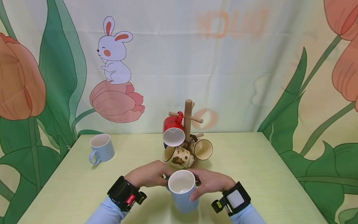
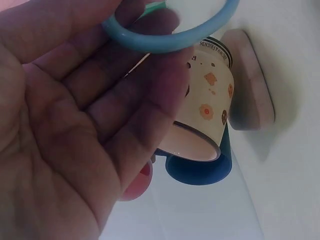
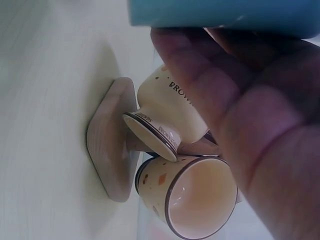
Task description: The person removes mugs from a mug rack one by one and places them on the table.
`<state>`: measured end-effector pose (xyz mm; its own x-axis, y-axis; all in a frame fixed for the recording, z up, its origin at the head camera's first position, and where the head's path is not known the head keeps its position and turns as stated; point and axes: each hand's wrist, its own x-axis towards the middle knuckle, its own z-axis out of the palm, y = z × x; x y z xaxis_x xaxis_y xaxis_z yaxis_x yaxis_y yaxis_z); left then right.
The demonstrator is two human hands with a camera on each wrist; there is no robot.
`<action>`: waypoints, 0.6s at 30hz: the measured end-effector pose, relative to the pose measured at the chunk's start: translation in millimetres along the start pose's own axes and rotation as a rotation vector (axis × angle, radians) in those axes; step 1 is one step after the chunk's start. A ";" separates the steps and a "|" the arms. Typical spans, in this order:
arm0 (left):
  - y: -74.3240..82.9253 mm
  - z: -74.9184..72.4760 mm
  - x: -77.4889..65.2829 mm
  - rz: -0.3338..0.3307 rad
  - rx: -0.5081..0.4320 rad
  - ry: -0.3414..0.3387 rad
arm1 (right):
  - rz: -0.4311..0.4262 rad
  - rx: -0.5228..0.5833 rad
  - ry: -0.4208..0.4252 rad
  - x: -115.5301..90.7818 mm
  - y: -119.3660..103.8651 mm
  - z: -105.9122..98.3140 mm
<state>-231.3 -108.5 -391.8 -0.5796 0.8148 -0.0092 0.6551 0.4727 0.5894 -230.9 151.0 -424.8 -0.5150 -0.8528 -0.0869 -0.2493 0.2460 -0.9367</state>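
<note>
A light blue mug (image 1: 184,199) with a white inside is held between both hands near the front of the table, its opening tilted up. My left hand (image 1: 151,174) pinches the handle side of it; the left wrist view shows the handle (image 2: 172,44) as a blue loop at the thumb and fingers. On the other side, my right hand (image 1: 211,183) grips the mug's body, thumb on the near face and fingers behind. Just beyond the hands stands a wooden mug rack (image 1: 188,124). A cream patterned mug (image 1: 179,157) hangs low on it, close behind the held mug.
Higher on the rack hangs a red mug (image 1: 173,127), and another cream mug (image 1: 203,149) is at its right. A dark blue mug (image 2: 200,172) shows behind in the left wrist view. A second light blue mug (image 1: 104,149) stands at the table's back left.
</note>
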 end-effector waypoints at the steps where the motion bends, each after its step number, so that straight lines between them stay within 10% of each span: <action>1: 0.4 -0.1 -0.2 -0.008 -0.009 -0.008 | -0.004 0.012 -0.008 0.1 0.5 0.0; 18: -3.6 -2.6 -10.4 -0.054 -0.090 -0.052 | -0.031 0.101 -0.066 0.3 -0.6 1.7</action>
<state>-229.0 -119.6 -391.7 -0.5851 0.8066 -0.0835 0.5761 0.4860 0.6572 -229.6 149.8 -424.9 -0.4522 -0.8887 -0.0760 -0.1788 0.1738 -0.9684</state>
